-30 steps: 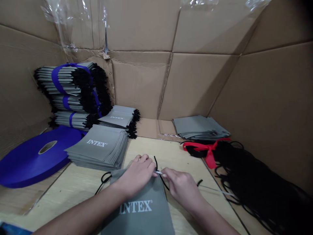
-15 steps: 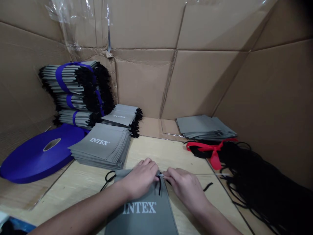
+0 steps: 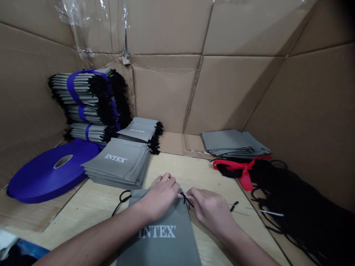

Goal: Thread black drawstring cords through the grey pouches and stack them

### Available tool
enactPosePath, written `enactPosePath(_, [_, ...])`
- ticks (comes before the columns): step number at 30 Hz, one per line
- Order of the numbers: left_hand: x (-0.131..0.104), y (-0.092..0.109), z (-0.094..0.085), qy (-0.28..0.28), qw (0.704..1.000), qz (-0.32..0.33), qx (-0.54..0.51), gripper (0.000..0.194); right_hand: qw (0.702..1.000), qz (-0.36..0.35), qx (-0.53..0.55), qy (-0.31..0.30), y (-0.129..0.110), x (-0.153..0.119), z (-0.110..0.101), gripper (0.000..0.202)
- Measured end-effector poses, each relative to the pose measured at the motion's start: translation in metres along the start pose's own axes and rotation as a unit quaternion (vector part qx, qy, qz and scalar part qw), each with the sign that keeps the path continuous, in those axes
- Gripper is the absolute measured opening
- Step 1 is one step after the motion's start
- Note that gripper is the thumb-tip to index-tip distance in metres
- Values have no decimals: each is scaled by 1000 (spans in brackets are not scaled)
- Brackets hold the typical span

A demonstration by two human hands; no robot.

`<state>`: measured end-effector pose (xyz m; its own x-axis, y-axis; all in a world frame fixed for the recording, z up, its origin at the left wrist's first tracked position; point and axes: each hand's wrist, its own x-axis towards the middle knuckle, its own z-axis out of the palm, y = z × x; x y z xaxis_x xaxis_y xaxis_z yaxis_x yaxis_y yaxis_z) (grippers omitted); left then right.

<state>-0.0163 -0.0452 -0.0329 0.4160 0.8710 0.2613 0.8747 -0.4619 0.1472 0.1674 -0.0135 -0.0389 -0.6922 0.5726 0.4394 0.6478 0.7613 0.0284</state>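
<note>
A grey INTEX bag [image 3: 163, 244] lies flat in front of me, its top edge away from me. My left hand [image 3: 163, 194] is closed on the bag's top edge near its right corner. Just right of that corner, my right hand [image 3: 208, 207] pinches a black cord and a thin pale rod. The rod's far end [image 3: 270, 212] sticks out to the right, past my hand. A black cord loop [image 3: 121, 199] hangs out at the bag's top left corner. My fingers partly hide the cord at the right corner.
A stack of grey INTEX bags [image 3: 118, 162] stands at left, beside a blue ribbon roll [image 3: 36, 175] and strapped bundles [image 3: 80, 88]. Plain grey pieces [image 3: 234, 142] lie at back right. Black cords [image 3: 302, 207] with a red tie [image 3: 245, 173] lie at right. Cardboard walls [image 3: 166, 85] surround the table.
The rod's far end has moved right and now lies over the black cords. My right hand has shifted slightly right, and black cord now shows between my hands where the pale rod was.
</note>
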Motion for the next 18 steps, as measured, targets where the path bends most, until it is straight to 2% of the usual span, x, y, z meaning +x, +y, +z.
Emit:
enactPosePath(8, [2, 1, 2, -9, 1000, 14, 6, 13, 1000, 11, -14, 20, -2, 0, 0, 29])
enactPosePath(11, [1, 1, 0, -9, 1000, 10, -10, 12, 998, 43, 47, 21, -6, 0, 2, 27])
enactPosePath(15, [1, -2, 0, -16, 1000, 12, 5, 8, 982, 110, 153, -30, -7, 1, 2, 18])
enactPosePath(18, [1, -1, 0, -12, 999, 23, 30, 6, 971, 134, 190, -49, -6, 2, -1, 14])
